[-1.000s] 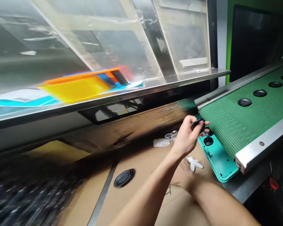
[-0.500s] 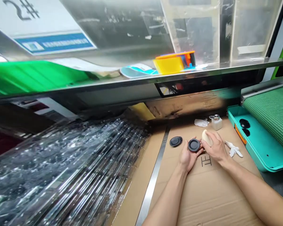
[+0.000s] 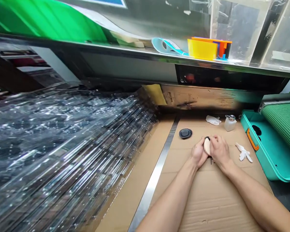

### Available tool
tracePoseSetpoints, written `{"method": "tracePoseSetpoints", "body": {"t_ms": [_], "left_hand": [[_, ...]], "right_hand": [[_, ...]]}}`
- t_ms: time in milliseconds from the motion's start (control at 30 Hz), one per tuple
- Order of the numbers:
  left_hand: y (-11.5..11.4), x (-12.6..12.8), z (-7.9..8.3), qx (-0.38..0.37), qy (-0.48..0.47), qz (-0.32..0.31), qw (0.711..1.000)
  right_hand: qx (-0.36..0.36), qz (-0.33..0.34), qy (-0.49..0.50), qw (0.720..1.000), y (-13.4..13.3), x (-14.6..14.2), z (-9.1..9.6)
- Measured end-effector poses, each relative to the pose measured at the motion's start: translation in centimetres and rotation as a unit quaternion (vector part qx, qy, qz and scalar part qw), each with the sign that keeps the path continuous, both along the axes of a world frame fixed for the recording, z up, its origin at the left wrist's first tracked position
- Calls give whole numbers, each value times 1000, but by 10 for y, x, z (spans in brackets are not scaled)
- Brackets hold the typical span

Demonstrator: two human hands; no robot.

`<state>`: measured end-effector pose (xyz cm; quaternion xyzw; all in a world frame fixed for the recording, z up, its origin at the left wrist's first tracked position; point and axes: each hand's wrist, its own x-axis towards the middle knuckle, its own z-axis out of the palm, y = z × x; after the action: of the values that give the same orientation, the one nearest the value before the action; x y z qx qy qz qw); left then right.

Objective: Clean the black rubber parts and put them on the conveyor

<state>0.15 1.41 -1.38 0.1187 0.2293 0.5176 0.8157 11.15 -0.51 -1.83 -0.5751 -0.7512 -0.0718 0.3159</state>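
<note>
My left hand and my right hand meet over the cardboard sheet, fingers curled together. Between them sits a cream pad pressed against a black round disc, of which only a dark edge shows. The left hand cups the disc from below and the right hand holds the pad on it. Another black round disc lies flat on the cardboard just up and left of my hands.
A teal tray with black discs sits at the right under a green conveyor belt. A small bottle, white cloth scraps and stacked clear plastic sheets lie around. A steel shelf carries a yellow bin.
My left hand left the conveyor end with a black disc and came to the cardboard. The pad in my right hand now covers the disc. The view swung left.
</note>
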Motion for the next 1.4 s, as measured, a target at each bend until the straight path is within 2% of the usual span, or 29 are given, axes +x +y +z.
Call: {"method": "tracePoseSetpoints", "body": {"t_ms": [100, 200, 333, 400, 567, 600, 733, 867, 1000, 1133, 1267, 1367, 1400], "left_hand": [[0, 3, -3, 0, -11, 8, 1000], [1, 2, -4, -10, -16, 5, 1000], [4, -5, -2, -44, -23, 10, 999], [5, -5, -2, -40, -26, 5, 999], [4, 1, -5, -18, -4, -6, 1000], [3, 2, -5, -20, -1, -7, 1000], [1, 0, -3, -26, -6, -11, 1000], [1, 0, 0, -25, 6, 4, 1000], [2, 1, 0, -27, -3, -1, 1000], [2, 1, -1, -24, 17, 15, 999], [2, 0, -4, -20, 2, -10, 1000], [2, -1, -4, -15, 20, 14, 1000], [2, -1, -4, -16, 23, 11, 1000]], "right_hand": [[7, -3, -33, 999, -3, -5, -2], [5, 11, -9, 1000, -12, -9, 0], [-35, 116, -11, 993, -20, -1, 8], [-41, 133, -19, 990, -18, 5, 9], [-19, 16, 10, 1000, -5, 10, 4], [-18, 10, 14, 1000, -4, 9, 3], [-19, 60, -6, 998, -8, 3, 0], [-15, -8, 20, 1000, -6, 4, 0], [-11, 55, -14, 998, -7, 4, -2], [-27, -15, 6, 1000, -7, 4, 0], [-21, 60, -15, 998, -11, 4, 0], [-24, 2, 17, 1000, -14, 5, 1], [-26, 7, 19, 999, -14, 5, 1]]}}
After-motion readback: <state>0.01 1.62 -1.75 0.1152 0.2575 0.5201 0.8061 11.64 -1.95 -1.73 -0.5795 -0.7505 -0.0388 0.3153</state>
